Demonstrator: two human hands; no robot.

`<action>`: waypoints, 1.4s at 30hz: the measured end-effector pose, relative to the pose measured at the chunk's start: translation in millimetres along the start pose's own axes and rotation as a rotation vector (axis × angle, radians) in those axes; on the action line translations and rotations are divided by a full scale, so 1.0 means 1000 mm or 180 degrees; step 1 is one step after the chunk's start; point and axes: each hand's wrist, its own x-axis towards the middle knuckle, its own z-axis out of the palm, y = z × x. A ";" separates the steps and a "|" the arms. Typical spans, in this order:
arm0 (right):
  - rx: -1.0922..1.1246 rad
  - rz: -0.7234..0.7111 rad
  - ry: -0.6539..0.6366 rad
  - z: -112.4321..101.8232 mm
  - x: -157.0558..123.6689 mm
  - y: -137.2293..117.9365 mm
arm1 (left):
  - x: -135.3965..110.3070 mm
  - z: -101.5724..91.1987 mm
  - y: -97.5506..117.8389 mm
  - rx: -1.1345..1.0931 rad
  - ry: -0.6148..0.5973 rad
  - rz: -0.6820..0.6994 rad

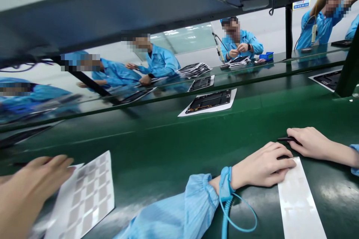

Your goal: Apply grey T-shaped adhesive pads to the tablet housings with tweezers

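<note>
The white strip (297, 201) is lightly covered, seemingly steadied, by the left hand (262, 165), any pinch being untellable, while a black tool (284, 139) is clamped in the right hand (315, 143).

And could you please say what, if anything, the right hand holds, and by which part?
The right hand holds a slim black tool behind its protruding tip; the rest is hidden.

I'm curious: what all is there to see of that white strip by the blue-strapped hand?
The white strip is long, smooth and paper-like, with shiny patches and faint pale marks. It slants over the green tabletop, its near end cut off by the picture's edge. The left hand touches its far end.
</note>
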 end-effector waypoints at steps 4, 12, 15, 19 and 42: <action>0.0005 0.0012 -0.0027 -0.002 0.000 -0.001 | 0.000 0.000 0.001 -0.0016 -0.0044 -0.0046; 0.0014 0.0011 -0.0070 -0.004 0.000 -0.002 | 0.001 -0.002 0.001 -0.0051 -0.0037 -0.0049; 0.0008 0.0004 -0.0069 -0.004 0.001 -0.002 | 0.001 -0.003 0.001 -0.0049 0.0017 -0.0039; -0.0009 -0.0012 -0.0059 -0.005 0.002 -0.003 | 0.001 -0.004 0.001 -0.0050 0.0086 -0.0029; -0.0320 0.1663 0.0643 -0.027 0.063 0.102 | 0.002 -0.011 -0.007 -0.0143 -0.0077 -0.0050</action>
